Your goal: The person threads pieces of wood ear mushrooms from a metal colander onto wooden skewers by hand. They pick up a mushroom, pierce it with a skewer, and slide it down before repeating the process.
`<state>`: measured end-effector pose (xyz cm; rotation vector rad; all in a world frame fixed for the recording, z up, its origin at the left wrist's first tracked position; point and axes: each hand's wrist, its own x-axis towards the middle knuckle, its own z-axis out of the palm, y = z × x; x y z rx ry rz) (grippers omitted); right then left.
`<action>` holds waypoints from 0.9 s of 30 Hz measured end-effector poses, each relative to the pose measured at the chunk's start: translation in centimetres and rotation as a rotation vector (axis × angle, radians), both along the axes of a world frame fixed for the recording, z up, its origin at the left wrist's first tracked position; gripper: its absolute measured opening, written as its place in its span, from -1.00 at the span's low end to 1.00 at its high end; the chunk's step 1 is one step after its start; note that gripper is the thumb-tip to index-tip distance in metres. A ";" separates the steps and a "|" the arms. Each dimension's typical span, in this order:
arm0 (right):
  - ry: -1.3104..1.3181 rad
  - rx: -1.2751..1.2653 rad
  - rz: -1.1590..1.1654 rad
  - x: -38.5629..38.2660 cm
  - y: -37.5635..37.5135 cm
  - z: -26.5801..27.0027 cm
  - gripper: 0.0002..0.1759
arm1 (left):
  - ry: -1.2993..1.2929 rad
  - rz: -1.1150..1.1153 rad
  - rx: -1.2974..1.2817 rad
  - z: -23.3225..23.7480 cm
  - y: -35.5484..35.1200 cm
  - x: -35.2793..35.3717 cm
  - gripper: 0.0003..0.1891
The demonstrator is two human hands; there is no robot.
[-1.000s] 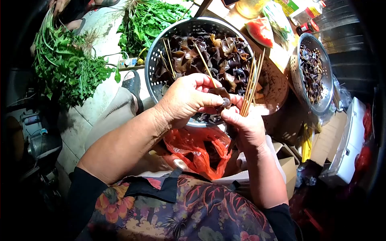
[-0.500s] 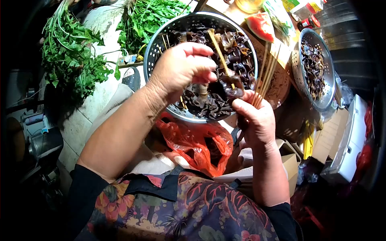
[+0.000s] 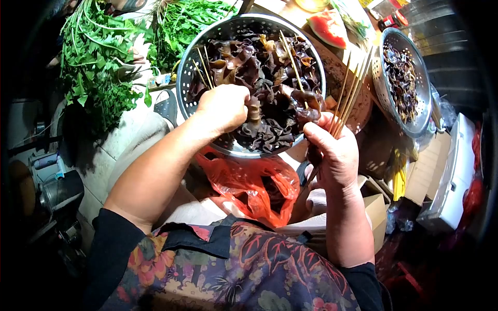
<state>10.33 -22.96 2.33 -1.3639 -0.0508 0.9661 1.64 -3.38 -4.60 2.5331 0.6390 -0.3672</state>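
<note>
A metal colander stands in front of me, filled with dark, wet wood ear mushrooms. My left hand is down at its left side among the mushrooms, fingers curled closed; whatever the fingertips hold is hidden. My right hand, at the near right rim, grips a bundle of bamboo skewers. One more skewer slants over the colander, with a wood ear piece on its lower end by my right fingers. Several other skewers stick up at the colander's left side.
A second colander with skewered mushrooms stands at the right. Leafy greens lie at the left and back. A watermelon slice and a jar are behind. A red plastic bag sits between my knees, a white box at far right.
My left hand has moved down from above the colander into the mushrooms and its fingers have closed. The skewer with the wood ear piece has tilted slightly; my right hand keeps its grip.
</note>
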 end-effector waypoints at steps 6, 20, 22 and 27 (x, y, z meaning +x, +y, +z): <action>-0.003 0.001 -0.043 0.0 -0.1 -0.1 -0.81 | -0.197 0.193 -0.321 1.2 3.0 0.2 -0.75; -0.006 0.010 -0.018 0.2 -0.2 0.0 -0.78 | 0.096 -0.161 -0.157 0.8 0.7 -1.1 -0.71; -0.006 0.004 -0.018 0.1 -0.3 0.1 -0.77 | 0.156 -0.128 -0.215 2.0 0.8 -0.4 -0.71; 0.035 0.019 -0.007 0.0 -0.3 0.0 -0.77 | 0.247 0.043 -0.090 0.5 -0.2 0.7 -0.62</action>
